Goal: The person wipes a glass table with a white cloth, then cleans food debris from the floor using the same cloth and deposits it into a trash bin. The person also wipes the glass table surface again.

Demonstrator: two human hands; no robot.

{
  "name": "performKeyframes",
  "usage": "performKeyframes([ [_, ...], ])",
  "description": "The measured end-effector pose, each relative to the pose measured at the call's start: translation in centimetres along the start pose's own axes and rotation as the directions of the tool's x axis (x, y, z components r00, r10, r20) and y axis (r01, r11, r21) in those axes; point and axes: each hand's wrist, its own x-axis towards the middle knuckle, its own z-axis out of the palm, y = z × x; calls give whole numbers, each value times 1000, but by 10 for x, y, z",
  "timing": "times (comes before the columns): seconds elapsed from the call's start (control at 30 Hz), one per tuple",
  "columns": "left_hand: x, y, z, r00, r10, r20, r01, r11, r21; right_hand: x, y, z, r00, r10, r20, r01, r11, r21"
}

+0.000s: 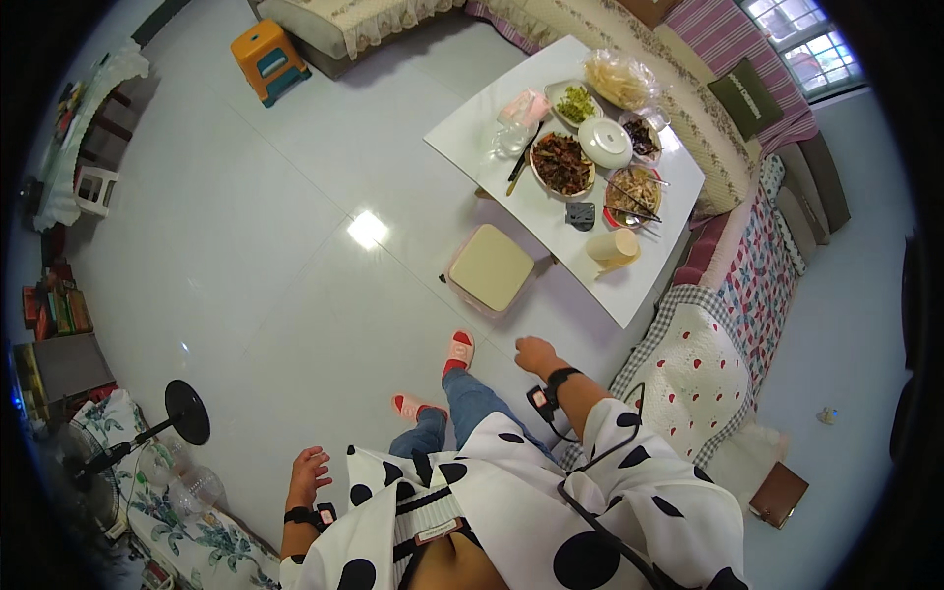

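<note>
My left hand [308,472] hangs at my side over the tiled floor, fingers loosely apart and holding nothing. My right hand [537,355] is out in front of my right hip with its fingers curled; the palm side is hidden, and no object shows in it. A black strap with a small device circles each wrist. Beyond my right hand stands a square stool [490,267] with a beige top. The white table [461,140] behind it carries a plate of dark cooked food [563,164], a red-rimmed bowl [633,195] with chopsticks and a beige paper roll [613,245].
A sofa with a heart-patterned quilted cover [689,361] runs along my right. At the left are a pedestal fan [96,464] and a leaf-patterned cloth [181,523] with clear plastic containers on it. An orange plastic stool [267,59] stands far off. A brown notebook-like object [779,495] lies at right.
</note>
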Motion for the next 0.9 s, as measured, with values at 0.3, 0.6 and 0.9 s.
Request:
performKeyframes([
  [0.3,22,50,18,994,109,9,-108,993,-47,41,-6,-11,958,-223,179,214,975,68],
  [0.6,43,140,66,965,229,129,-254,936,243,-5,51,-94,982,-63,178,56,997,49],
  [0.9,47,219,58,967,227,112,-249,930,269,-11,92,-80,953,122,278,-120,992,-24],
])
